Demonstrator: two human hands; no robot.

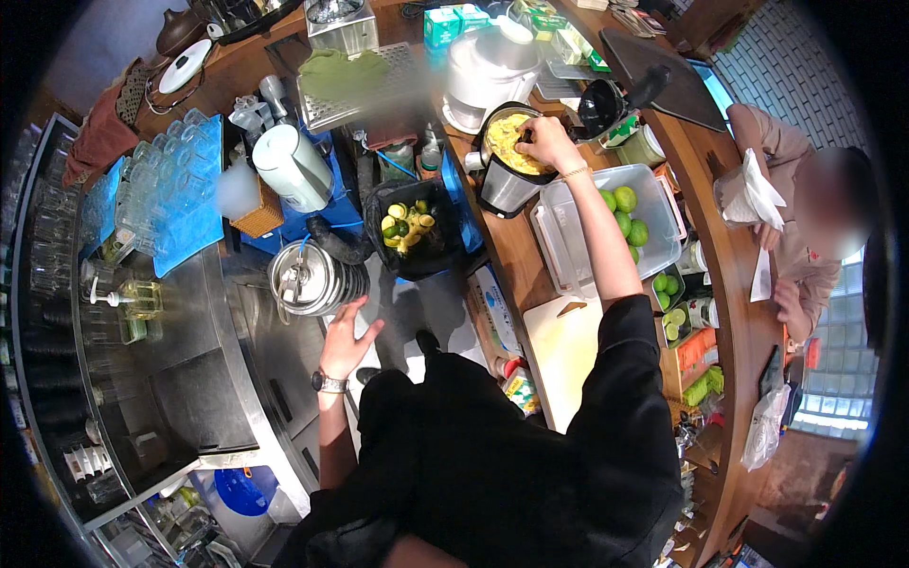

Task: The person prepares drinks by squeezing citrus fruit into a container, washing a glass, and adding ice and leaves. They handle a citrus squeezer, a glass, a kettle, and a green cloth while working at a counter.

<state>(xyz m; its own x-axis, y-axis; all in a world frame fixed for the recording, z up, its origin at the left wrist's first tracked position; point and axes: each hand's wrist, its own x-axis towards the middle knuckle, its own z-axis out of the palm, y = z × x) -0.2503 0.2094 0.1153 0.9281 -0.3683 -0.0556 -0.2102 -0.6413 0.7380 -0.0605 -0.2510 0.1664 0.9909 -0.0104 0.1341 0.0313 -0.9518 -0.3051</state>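
Observation:
My right hand [552, 145] reaches into the top of a silver and black container [513, 186] full of yellow, pulpy fruit pieces. Its fingertips touch the pieces; whether they grip one cannot be told. My left hand [346, 344], with a watch at the wrist, hangs with fingers apart above the floor and holds nothing. Near it stands a round steel canister [305, 277] with a hose. A black-lined bin [426, 263] between the counters holds squeezed yellow-green citrus halves [405, 221]. Right of the container, whole limes [625, 220] lie in a clear plastic tub [664, 213].
A white juicer-like appliance [490, 67] stands behind the container. A cutting board [561, 348] lies nearer me on the wooden counter. On the left are a white kettle [291, 167], glasses [167, 163] on a blue mat and a steel sink counter [206, 397]. Another person [788, 170] is across the bar.

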